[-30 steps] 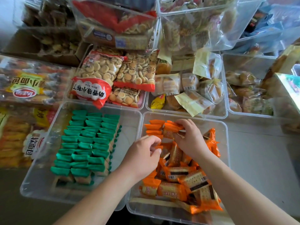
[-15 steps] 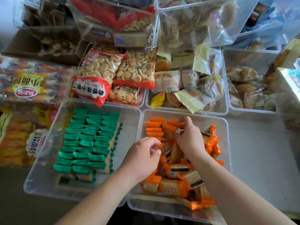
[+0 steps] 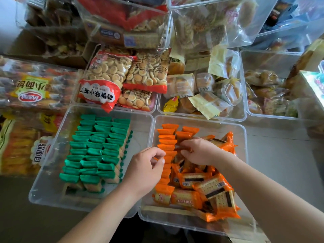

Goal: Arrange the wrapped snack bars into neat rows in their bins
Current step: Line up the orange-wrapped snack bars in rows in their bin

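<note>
Two clear bins sit side by side in front of me. The left bin [image 3: 43, 174] holds green-wrapped bars [image 3: 98, 148] standing in three neat rows. In the right bin [image 3: 245, 155], orange-wrapped bars [image 3: 167, 136] stand in a row along the left wall, with a short second row beside it. A loose pile of orange bars [image 3: 210, 187] fills the near and right part. My left hand [image 3: 145, 172] pinches a wrapper edge in the upright orange row. My right hand [image 3: 201, 151] curls its fingers on an orange bar at the near end of the second row.
Behind the two bins stand clear bins of biscuit bags [image 3: 112, 79] and wrapped cakes [image 3: 206, 88], with more stacked bins further back. Bread packs [image 3: 29, 95] lie at the left. A grey table surface [image 3: 280, 163] runs to the right of the orange bin.
My right hand has drawn back from the far end of the orange bin toward the middle. The left hand stays at the upright row, shifted slightly toward the far end.
</note>
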`<state>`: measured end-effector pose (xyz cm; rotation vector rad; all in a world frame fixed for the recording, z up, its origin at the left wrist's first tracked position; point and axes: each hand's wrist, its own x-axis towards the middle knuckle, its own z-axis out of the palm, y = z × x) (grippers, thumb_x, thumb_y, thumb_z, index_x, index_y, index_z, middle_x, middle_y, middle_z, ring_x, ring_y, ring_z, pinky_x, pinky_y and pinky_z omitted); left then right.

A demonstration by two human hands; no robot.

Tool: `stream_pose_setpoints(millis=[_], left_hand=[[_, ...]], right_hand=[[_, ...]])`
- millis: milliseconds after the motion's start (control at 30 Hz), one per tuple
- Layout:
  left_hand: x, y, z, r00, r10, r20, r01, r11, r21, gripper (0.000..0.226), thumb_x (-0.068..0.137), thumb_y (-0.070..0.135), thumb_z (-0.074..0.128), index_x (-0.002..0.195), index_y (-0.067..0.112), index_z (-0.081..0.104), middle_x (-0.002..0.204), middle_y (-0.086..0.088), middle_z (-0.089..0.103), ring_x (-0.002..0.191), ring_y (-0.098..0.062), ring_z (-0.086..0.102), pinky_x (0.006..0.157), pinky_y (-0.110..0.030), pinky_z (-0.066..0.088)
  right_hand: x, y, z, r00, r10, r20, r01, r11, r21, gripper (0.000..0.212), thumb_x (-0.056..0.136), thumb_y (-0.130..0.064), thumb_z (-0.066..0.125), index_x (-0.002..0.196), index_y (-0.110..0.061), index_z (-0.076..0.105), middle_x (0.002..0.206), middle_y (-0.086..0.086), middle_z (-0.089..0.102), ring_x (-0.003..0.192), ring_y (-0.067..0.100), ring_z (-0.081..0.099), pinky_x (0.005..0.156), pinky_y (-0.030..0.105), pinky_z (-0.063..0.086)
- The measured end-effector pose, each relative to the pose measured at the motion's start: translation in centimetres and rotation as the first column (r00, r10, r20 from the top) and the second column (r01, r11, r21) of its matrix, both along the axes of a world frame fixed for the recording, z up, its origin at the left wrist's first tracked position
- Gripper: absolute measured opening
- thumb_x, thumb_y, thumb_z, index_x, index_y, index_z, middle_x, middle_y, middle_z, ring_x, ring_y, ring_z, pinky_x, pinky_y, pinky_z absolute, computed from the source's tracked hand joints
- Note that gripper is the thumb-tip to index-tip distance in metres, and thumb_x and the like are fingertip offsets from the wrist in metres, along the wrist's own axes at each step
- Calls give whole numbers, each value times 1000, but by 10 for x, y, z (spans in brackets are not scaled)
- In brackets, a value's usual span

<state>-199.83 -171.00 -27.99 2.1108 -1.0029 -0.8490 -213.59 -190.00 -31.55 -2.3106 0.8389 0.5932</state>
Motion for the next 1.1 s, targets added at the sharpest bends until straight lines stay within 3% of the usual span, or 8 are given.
stream_pose_setpoints(millis=[200,300,633,733,833,933,1033,1100], left_hand=[[2,2,-2,999,-8,-47,10,999,34,18,98,20,68,112,31,72,99,22,67,89,4,63,78,-11,51],[5,3,-1,999,-43,-32,45,997,57,20,99,23,67,115,33,70,105,25,64,93,7,62,74,-2,45],[8,5,-3,995,-90,-36,91,995,28,21,97,21,68,115,31,71,105,25,63,95,9,59,75,-4,47],[7,7,-1,994,-103,-46,103,995,12,22,94,20,73,114,29,72,104,23,63,89,6,62,75,-9,48],[6,19,-3,960,-281,-10,281,960,16,35,85,28,83,118,30,71,111,22,60,96,7,58,80,-7,45],[4,32,-11,886,-448,122,447,894,30,38,80,36,87,115,29,73,127,20,57,116,3,53,100,-12,42],[5,35,-10,924,-368,108,372,928,-18,33,82,33,85,113,29,74,129,22,57,117,3,56,103,-19,46],[8,31,-9,944,-322,76,325,945,-29,35,83,31,85,116,28,74,130,23,58,111,3,58,99,-21,50]], right_hand=[[17,0,-7,962,113,-250,-112,994,16,48,103,-46,37,150,-44,43,156,6,38,148,28,20,119,49,15],[19,0,-12,953,103,-284,-104,995,12,51,99,-43,39,149,-45,42,155,6,38,146,30,21,117,51,16],[12,6,-10,843,325,-429,-344,938,35,53,88,-65,46,131,-38,64,148,-4,45,136,28,26,115,58,18],[10,8,-11,859,329,-392,-353,936,13,56,86,-72,49,120,-32,69,126,-2,57,130,26,30,114,56,22],[15,8,-8,884,305,-354,-321,947,16,54,82,-73,59,118,-34,69,118,-2,58,130,24,30,116,54,21],[11,6,-11,929,239,-281,-237,971,43,67,70,-75,73,124,-38,60,120,-4,57,133,23,31,119,53,19],[0,5,-15,945,215,-247,-205,977,64,100,63,-79,74,148,-39,39,135,-4,56,140,24,30,120,52,20],[-5,9,-10,922,256,-290,-246,967,71,95,69,-79,68,150,-39,39,137,-5,52,141,26,28,119,54,22]])
